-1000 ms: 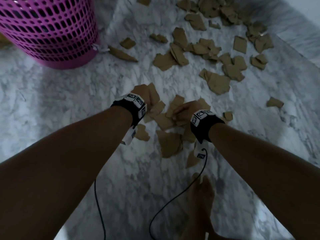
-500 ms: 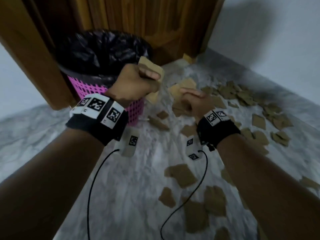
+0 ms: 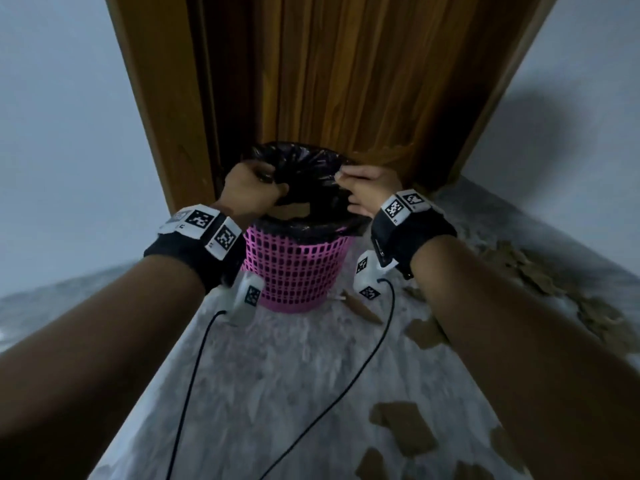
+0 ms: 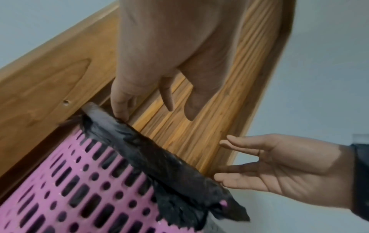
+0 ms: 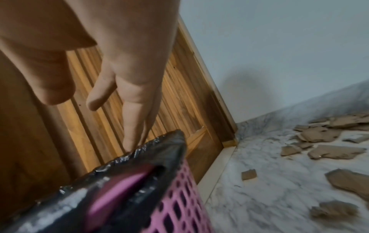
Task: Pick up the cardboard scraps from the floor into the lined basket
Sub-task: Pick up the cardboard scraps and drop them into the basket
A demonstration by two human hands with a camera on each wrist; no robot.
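Note:
The pink mesh basket (image 3: 294, 271) with its black liner (image 3: 304, 168) stands against the wooden door. Both my hands are over its mouth and hold nothing. My left hand (image 3: 252, 188) is at the left rim; in the left wrist view its fingers (image 4: 119, 102) point straight down and touch the liner (image 4: 159, 154). My right hand (image 3: 367, 192) is at the right rim, fingers straight, one fingertip (image 5: 131, 141) on the liner edge (image 5: 159, 148). Several cardboard scraps (image 3: 405, 427) lie on the marble floor to the right, also in the right wrist view (image 5: 335, 152).
The wooden door (image 3: 346, 81) and its frame stand right behind the basket, with pale walls on both sides. One scrap (image 3: 360, 308) lies at the basket's right foot. Wrist-camera cables hang down from both forearms over the floor.
Both hands lifted scraps from the floor and carried them up to the basket. The scraps have left my hands, whose fingers are now straight over the liner.

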